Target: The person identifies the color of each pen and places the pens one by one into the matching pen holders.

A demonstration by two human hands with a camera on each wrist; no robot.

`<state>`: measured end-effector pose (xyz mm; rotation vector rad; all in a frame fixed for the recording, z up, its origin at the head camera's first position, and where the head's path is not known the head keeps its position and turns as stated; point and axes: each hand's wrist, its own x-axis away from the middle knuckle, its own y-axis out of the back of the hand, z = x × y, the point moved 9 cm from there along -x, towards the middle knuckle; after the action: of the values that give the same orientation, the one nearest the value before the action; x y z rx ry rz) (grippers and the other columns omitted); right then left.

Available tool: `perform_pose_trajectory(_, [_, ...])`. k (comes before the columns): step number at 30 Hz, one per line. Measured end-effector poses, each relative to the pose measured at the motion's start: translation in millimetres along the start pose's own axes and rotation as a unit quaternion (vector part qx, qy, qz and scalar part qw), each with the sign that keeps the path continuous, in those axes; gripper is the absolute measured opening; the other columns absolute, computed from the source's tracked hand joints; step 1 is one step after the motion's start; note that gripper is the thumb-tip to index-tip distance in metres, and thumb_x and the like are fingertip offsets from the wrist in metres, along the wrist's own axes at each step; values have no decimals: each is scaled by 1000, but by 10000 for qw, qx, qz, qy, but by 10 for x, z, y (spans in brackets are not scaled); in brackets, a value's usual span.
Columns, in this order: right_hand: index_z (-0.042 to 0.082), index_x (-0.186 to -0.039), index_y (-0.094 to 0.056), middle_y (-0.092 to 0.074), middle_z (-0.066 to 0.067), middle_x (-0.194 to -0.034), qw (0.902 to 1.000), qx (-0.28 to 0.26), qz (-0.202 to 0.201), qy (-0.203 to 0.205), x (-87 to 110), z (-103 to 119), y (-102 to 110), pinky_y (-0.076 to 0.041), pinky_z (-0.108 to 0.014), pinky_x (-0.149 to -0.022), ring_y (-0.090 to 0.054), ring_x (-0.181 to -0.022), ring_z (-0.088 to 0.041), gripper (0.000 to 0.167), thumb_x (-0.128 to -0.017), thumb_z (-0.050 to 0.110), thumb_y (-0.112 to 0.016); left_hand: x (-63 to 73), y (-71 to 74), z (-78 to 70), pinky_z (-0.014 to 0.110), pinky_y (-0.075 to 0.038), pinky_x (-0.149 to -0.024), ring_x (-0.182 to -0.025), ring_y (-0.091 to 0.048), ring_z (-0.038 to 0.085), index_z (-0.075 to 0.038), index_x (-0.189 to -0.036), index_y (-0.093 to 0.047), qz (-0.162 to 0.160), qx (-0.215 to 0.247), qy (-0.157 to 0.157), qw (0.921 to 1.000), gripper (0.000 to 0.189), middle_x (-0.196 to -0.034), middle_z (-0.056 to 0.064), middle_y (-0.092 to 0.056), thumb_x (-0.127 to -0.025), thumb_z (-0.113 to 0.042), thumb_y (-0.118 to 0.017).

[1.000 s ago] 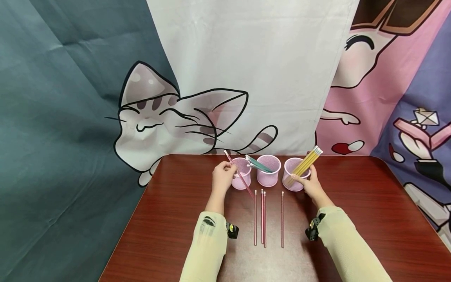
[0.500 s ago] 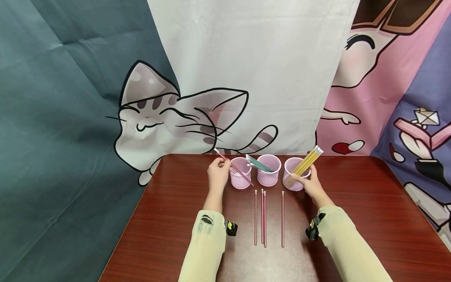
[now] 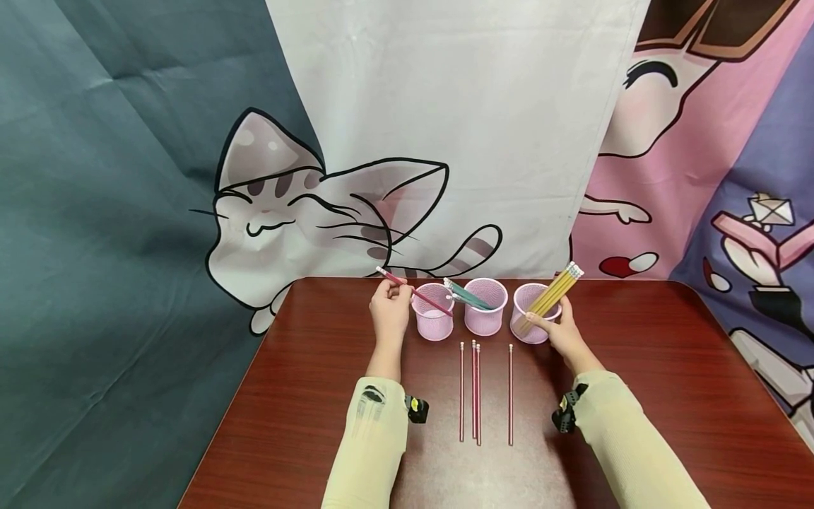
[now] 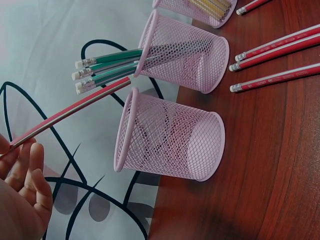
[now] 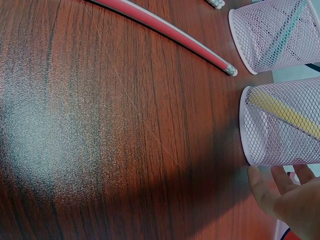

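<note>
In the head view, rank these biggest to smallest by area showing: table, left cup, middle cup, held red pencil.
1. Table, by far
2. Left cup and middle cup, too alike to rank
3. Held red pencil, partly hidden

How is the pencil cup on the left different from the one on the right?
The left mesh cup has no pencils inside; the right mesh cup holds yellow pencils. The right hand grips the right mesh cup, while the left hand doesn't touch the left mesh cup. Both cups are pink and stand upright.
</note>
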<state>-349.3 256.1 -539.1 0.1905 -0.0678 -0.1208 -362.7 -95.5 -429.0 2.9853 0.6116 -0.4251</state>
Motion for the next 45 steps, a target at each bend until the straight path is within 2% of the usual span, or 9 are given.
perform_pose_trajectory(5, [16, -146, -4, -22, -26, -140, 10000, -47, -6, -22, 2, -3, 2, -24, -53, -98, -20, -129, -38, 87, -86, 26, -66, -10, 24, 12, 19, -48, -56, -60, -60, 12, 1, -87, -65, -152, -69, -27, 9999, 11, -75, 13, -67, -77, 1, -59])
perform_pose_trajectory(14, [17, -147, 0, -18, -27, -143, 9999, 50, -9, -116, 0, -8, 6, -14, -52, -105, -15, -132, -39, 91, -85, 27, -67, 8, 47, 80, 19, -46, -57, -61, -59, 8, 0, -86, -65, -201, -297, -89, 9993, 10, -75, 10, -68, -77, -2, -62])
perform_pose_trajectory(18, [16, -147, -3, -19, -26, -143, 9999, 48, -49, -97, -4, -12, 14, -9, -49, -107, -14, -133, -37, 90, -85, 25, -67, 37, 36, 214, 20, -46, -56, -60, -59, 8, -1, -86, -65, -218, -386, 47, 9990, 10, -73, 8, -67, -76, -3, -63])
perform_pose_trajectory(24, [16, -147, -4, -21, -26, -143, 9999, 69, -66, -62, -4, -10, 9, -10, -49, -107, -15, -132, -35, 89, -85, 26, -67, 87, 10, 403, 18, -46, -54, -64, -65, 28, 2, -86, -64, -217, -377, 333, 9985, 11, -71, 13, -66, -77, 0, -59])
perform_pose_trajectory(30, [17, -147, -3, -20, -25, -143, 10000, 63, -35, -62, -5, -14, 4, -11, -49, -107, -15, -132, -35, 89, -85, 26, -67, 88, -11, 505, 23, -47, -58, -58, -64, 15, 1, -91, -65, -121, -605, 571, 9965, 14, -77, 17, -68, -86, -11, -58])
perform_pose_trajectory(34, [17, -147, -3, -20, -25, -143, 10000, 42, -7, -57, -7, -10, 0, -11, -49, -107, -15, -132, -35, 89, -86, 26, -67, 96, -15, 535, 32, -46, -67, -69, -67, 24, -2, -90, -66, -82, -928, 642, 9936, 21, -77, 14, -69, -90, -22, -58])
perform_pose_trajectory(38, [17, -147, -3, -20, -25, -143, 10000, 32, -10, -77, -8, -13, 1, -12, -49, -107, -15, -132, -35, 89, -86, 27, -67, 112, -11, 560, 39, -42, -70, -77, -60, 27, -5, -85, -69, -70, -1425, 598, 9880, 23, -76, 11, -65, -89, -25, -58])
perform_pose_trajectory(43, [17, -147, -3, -20, -25, -143, 9999, 56, -10, -93, -7, -14, 6, -12, -50, -106, -16, -132, -35, 89, -86, 27, -66, 130, -25, 584, 44, -37, -85, -94, -54, 32, -2, -80, -70, 10, -1841, 314, 9824, 25, -93, 13, -64, -88, -23, -59])
perform_pose_trajectory(45, [17, -147, -3, -20, -25, -143, 9999, 66, -13, -96, -8, -13, 9, -12, -50, -106, -16, -132, -35, 89, -86, 27, -66, 142, -26, 613, 44, -35, -88, -100, -52, 34, -2, -80, -69, 47, -1868, 343, 9818, 25, -101, 13, -64, -88, -23, -58])
